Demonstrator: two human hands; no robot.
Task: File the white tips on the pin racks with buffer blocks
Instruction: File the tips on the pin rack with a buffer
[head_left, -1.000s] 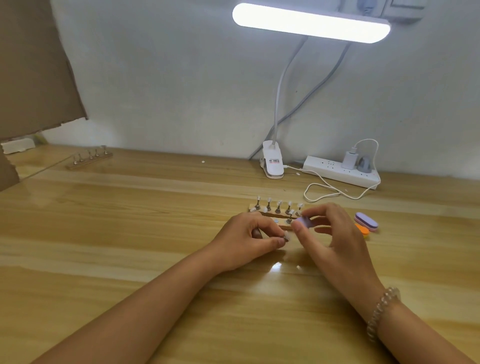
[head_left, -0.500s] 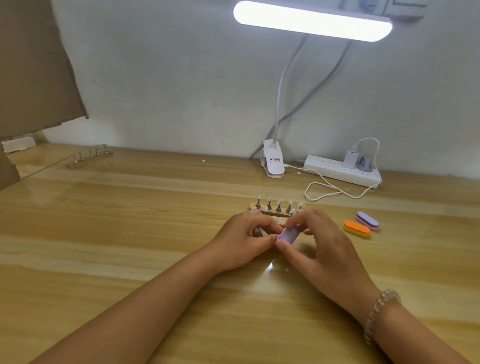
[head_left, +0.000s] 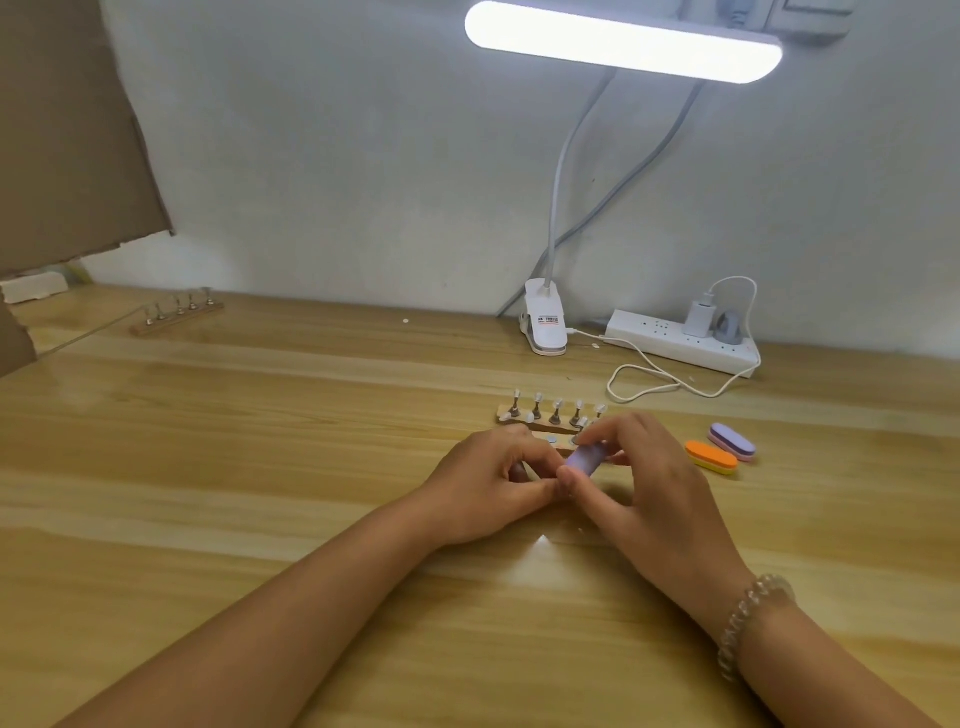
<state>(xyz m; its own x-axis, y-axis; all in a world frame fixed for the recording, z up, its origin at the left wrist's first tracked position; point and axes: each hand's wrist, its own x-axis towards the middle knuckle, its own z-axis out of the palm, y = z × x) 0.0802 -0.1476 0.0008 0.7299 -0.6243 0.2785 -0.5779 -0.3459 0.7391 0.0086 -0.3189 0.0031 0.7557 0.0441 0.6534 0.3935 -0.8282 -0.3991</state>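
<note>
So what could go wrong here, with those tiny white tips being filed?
1. The left hand pinches something tiny that is hidden by the fingers; pressure from the purple buffer block in the right hand could make it slip out.
2. Both hands work right in front of the pin rack; a nudge might knock its upright white tips loose.
3. The loose white cable lies just behind the rack and could snag.

Lilac buffer block (head_left: 586, 459); spare buffer blocks, one orange over yellow (head_left: 711, 457), one purple over pink (head_left: 732, 441); white tips (head_left: 557, 403) on a tan pin rack (head_left: 540, 427); striped blond-wood counter (head_left: 260, 467); white power strip (head_left: 675, 343)
</note>
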